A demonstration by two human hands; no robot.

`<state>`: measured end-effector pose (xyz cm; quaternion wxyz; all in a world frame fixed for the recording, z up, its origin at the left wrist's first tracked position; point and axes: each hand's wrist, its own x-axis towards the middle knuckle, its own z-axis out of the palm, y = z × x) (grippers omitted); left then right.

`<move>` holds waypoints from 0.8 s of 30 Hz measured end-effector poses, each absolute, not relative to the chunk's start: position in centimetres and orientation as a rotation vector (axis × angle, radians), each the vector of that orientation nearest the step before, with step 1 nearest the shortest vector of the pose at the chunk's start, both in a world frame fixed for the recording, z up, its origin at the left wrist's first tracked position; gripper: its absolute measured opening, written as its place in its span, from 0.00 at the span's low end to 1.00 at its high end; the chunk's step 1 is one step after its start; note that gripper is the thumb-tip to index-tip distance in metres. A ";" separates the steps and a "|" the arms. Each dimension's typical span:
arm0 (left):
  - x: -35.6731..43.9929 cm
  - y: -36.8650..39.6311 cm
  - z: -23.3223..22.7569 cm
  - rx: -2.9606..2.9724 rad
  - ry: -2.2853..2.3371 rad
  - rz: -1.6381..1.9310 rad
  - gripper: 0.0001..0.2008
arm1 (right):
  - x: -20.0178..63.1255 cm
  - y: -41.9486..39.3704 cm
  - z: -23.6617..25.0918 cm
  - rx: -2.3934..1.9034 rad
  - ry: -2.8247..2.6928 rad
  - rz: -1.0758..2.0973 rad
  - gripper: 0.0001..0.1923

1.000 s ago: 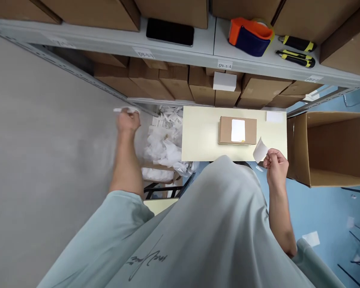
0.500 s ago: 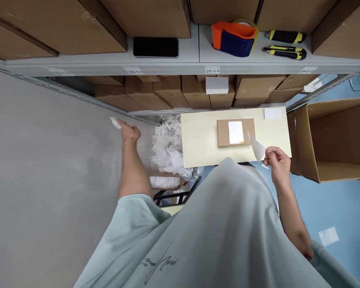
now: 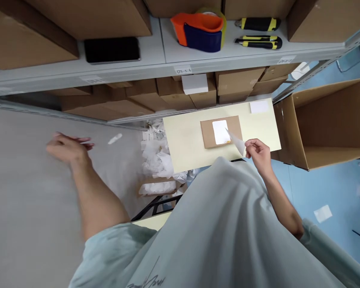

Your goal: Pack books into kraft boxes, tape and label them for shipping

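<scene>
Your right hand (image 3: 258, 150) pinches a white slip of paper (image 3: 237, 142) by one corner, just over the near edge of the desk (image 3: 186, 140). The slip's tip reaches toward the small cardboard box (image 3: 221, 132) with a white label, which lies flat mid-desk. Your left hand (image 3: 66, 147) is out to the left, fingers spread and blurred; a small white scrap (image 3: 115, 139) is just beside it, apart from the fingers.

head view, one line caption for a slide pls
Right hand pinches a paper strip over a labelled box; left hand open near a scrap.
</scene>
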<state>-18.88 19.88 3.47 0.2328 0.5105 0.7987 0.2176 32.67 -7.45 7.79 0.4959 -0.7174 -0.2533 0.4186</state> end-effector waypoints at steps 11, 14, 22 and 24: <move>15.7 0.9 4.1 0.703 1.072 0.665 0.28 | 32.9 -6.8 6.6 -1.781 -1.630 0.675 0.10; 17.6 0.8 3.8 0.619 1.134 0.769 0.24 | 33.7 -6.7 5.5 -1.727 -1.828 0.710 0.13; 18.0 1.5 2.3 0.588 1.254 0.874 0.21 | 36.8 -5.2 4.5 -1.573 -1.858 0.977 0.13; 18.0 1.4 2.1 0.606 1.244 0.897 0.21 | 38.2 -4.0 4.0 -1.658 -1.580 1.022 0.13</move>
